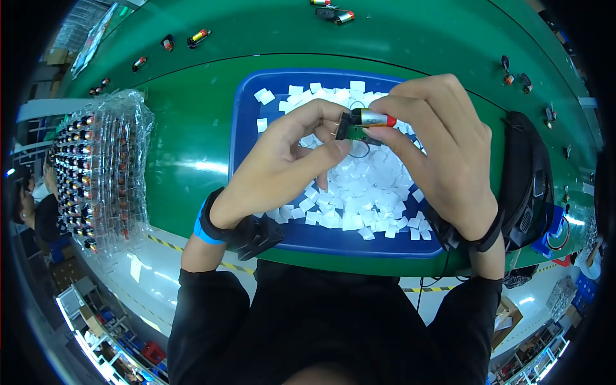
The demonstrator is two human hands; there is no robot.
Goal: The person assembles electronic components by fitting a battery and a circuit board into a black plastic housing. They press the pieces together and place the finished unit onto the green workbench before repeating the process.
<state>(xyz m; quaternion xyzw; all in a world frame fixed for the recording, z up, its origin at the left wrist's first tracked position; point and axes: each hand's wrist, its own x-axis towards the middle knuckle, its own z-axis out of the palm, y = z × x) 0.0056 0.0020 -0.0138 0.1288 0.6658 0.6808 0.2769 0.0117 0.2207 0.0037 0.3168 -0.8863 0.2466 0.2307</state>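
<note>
Over the blue tray (236, 135), I hold a small electronic assembly between both hands. It has a silver cylindrical battery (372, 118) with a red end, a black plastic piece (343, 126) with metal pins, a bit of green circuit board and a thin looped wire. My left hand (276, 157) pinches the black piece between thumb and fingers. At the red end of the battery, the thumb and fingertips of my right hand (443, 144) are closed. Beneath them, many small white squares (372, 186) lie heaped in the tray.
To the left stands a stack of clear plastic trays (102, 179) filled with similar assemblies. Loose assemblies (199, 38) lie along the far part of the green table (186, 128). A black bag (529, 173) rests right of the tray. Another person (29, 199) is at the far left.
</note>
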